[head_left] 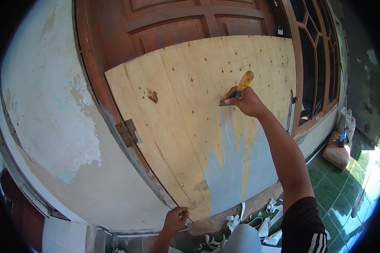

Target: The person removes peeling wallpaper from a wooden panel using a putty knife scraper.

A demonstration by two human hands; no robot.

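Gripping scraper (240,89) by its wooden handle, right hand (248,101) closed, blade flat on plywood panel (185,109) at 1 o'clock of view | left hand (175,220) at 6 o'clock, fingers curled at panel's bottom edge | grey paint patch (236,168) below scraper | white peelings (266,223) on green floor (342,185) at 5 o'clock | rusty hinge (126,132) at 9 o'clock of panel

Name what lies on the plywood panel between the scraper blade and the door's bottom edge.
In the head view, below the wooden-handled scraper, the pale plywood panel still carries a patch of grey-blue covering, bare wood around it.
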